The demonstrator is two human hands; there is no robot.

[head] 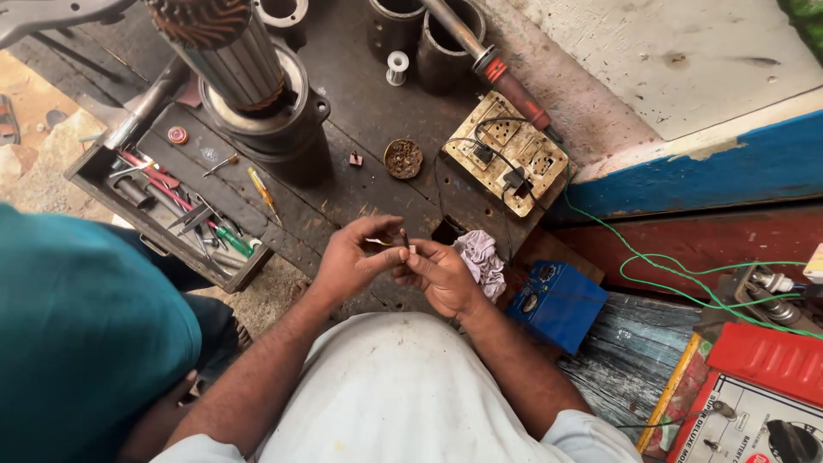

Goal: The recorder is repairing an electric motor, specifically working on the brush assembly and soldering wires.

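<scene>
My left hand [353, 257] and my right hand [441, 274] meet in front of me over a dark, greasy wooden workbench [360, 129]. Together they pinch a small thin piece, perhaps a wire end or a pin [403, 243]; it is too small to tell which. The left thumb and forefinger hold one end, and the right fingertips close on the other. A crumpled pale cloth [482, 257] lies just right of my right hand. Beyond the hands sit a worn cream socket board [507, 153] with black leads and a small round rusty dish [403, 158].
A motor rotor stands in a dark housing [257, 94] at the back left. A tray of screwdrivers and tools [180, 210] lies left. A blue meter box [557, 302], green wire [669, 270] and a red-and-white charger [754, 403] lie right. A person in teal [77, 343] sits at my left.
</scene>
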